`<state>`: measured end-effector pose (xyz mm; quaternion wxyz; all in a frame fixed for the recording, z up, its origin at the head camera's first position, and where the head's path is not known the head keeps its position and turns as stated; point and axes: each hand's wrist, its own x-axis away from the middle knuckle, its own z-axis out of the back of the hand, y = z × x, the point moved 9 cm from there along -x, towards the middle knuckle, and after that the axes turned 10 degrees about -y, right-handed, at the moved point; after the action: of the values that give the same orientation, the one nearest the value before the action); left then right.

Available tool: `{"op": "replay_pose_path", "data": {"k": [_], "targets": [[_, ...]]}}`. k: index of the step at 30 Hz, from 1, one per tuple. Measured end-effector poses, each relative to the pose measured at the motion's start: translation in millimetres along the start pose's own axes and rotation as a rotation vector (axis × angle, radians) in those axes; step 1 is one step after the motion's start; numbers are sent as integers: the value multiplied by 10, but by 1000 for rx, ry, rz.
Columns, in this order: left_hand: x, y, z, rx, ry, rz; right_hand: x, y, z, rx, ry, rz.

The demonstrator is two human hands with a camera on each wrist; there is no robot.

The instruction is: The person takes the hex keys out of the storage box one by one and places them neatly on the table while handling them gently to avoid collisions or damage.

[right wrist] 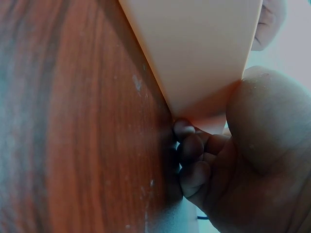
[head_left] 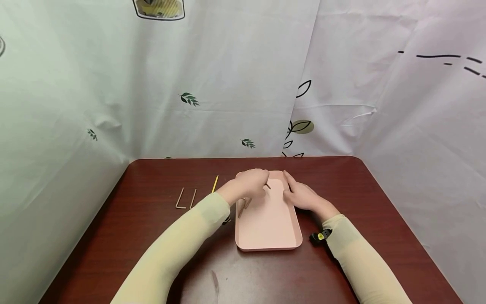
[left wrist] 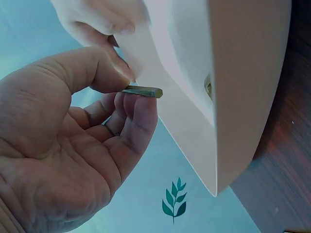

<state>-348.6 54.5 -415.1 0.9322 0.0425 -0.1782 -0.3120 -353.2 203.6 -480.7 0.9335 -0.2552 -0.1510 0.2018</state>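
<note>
A person in pale yellow sleeves (head_left: 186,236) is working over a pink tray (head_left: 269,232), which is sitting on the dark red table (head_left: 379,236) at the centre of the frame, a little below the middle; the left hand (head_left: 251,182) is hovering over the tray's upper left part, its thumb and fingertips clamping a short length of metal hex key (left wrist: 143,91); the six-sided end is poking out past the fingertips in the left wrist view, while the rest of that key is hiding in the hand, so I can't tell its shape.

The right hand (head_left: 305,197) is holding the tray's upper right side, thumb at the rim and the other fingers bending against the outer wall; the right wrist view is showing those fingers bunching close together by the tray's lower edge.

Inside the tray, along its left wall, some slender metal pieces (head_left: 241,208) are lying just below the left hand; I can't make out how many. Left of centre in the frame, an L-shaped key (head_left: 179,198) and a slim rod (head_left: 193,198) are lying side by side on the table; a yellow stick (head_left: 215,183) is slanting nearby, its lower end disappearing behind the left sleeve; a printed white cloth (head_left: 235,63) is hanging behind everything.
</note>
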Motion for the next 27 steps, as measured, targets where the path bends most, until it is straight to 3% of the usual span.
{"op": "replay_pose_path", "data": {"k": [14,21,27], "targets": [[71,-49,35,29,56,10,-1,-22,16,0,-6,8],[93,3,50,-40,104,-13,-10,-12,13,-19,-21,0],[115,24,18,-100,106,0,-7,-2,2,-7,-11,0]]}}
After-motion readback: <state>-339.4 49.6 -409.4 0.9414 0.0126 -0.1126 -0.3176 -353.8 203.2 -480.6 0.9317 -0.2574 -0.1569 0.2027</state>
